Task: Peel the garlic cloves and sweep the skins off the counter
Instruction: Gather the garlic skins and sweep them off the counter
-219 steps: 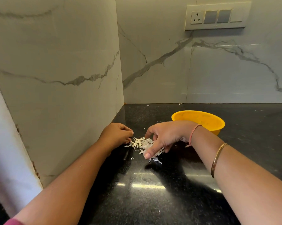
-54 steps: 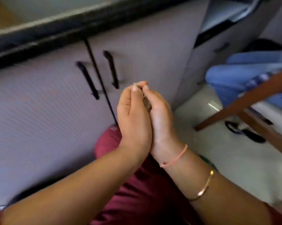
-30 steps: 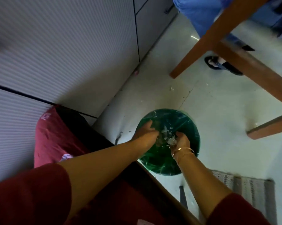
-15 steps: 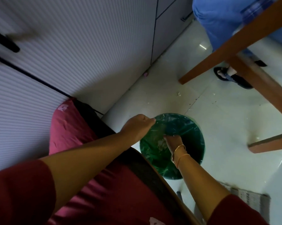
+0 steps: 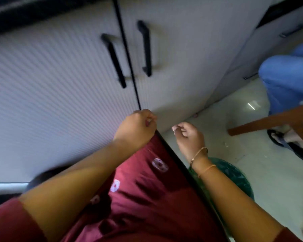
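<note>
Head camera, looking down past my maroon printed tunic (image 5: 147, 198): half a second ago both my hands were down at the round green plastic-lined bin (image 5: 234, 177), the right one inside it among the pale garlic skins. Now both are lifted clear, and the bin sits below my right forearm. My left hand (image 5: 135, 128) is curled into a loose fist in front of the white ribbed cabinet doors (image 5: 60, 84), with nothing showing in it. My right hand (image 5: 189, 135) has its fingers curled, thumb against fingertips; the blur keeps me from telling whether a scrap is pinched there. No skins show now. I judge they lie in the bin, whose inside my arm mostly hides. That handful looks dumped, so next I would check the black counter edge (image 5: 16, 11) above for leftovers.
</note>
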Demonstrator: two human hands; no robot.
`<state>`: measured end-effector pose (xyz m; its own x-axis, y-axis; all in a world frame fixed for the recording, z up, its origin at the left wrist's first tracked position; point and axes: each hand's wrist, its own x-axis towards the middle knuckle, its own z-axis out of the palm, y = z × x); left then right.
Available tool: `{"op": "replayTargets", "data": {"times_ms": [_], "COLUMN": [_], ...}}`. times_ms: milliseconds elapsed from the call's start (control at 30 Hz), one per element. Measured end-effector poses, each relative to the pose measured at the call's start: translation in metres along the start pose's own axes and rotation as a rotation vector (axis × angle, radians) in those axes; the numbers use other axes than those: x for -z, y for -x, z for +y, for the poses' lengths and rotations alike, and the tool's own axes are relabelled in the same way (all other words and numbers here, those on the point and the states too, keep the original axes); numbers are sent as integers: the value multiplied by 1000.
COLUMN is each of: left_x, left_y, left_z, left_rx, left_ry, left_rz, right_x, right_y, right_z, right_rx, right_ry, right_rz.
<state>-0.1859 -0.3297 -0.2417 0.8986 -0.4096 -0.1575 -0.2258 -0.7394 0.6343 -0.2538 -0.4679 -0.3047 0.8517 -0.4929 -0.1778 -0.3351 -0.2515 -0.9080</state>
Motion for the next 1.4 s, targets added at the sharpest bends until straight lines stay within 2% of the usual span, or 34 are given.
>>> {"op": "replayTargets", "data": {"times_ms": [167,400,500,600,733,833,933,1000,1067,1133,1233,1400], "left_x": [81,167,193,216,254,291,334,358,375,387,395,399], "left_y": [40,95,111,126,134,122,100,83,68,56,42,19], "left_z": [-32,-23,-20,-20,-20,-33,-63,-83,-100,-113,-113,-101], "left_rx": [19,-88,-257,-385,-379,-195,86,204,312,398,380,201], "left_ry": [0,-37,-97,-124,-182,-170,-225,-244,-277,-282,-200,35], "left_rz": [280,750,880,1014,1166,1117,927,794,712,645,604,624], "right_x": [-43,-78,-84,-91,-110,-129,-144,-150,-154,-160,-169,-200], "right_y": [11,54,67,72,68,56,45,38,30,18,2,-19], "right_z": [-76,-205,-246,-279,-317,-343,-367,-383,-400,-415,-427,-432], "right_rx": [161,669,893,1038,1166,1185,1208,1232,1247,1183,1055,820], "right_ry": [-272,-371,-362,-368,-329,-257,-102,-3,143,359,575,945], "right_rz": [-143,-297,-286,-234,-182,-173,-180,-178,-196,-302,-470,-578]}}
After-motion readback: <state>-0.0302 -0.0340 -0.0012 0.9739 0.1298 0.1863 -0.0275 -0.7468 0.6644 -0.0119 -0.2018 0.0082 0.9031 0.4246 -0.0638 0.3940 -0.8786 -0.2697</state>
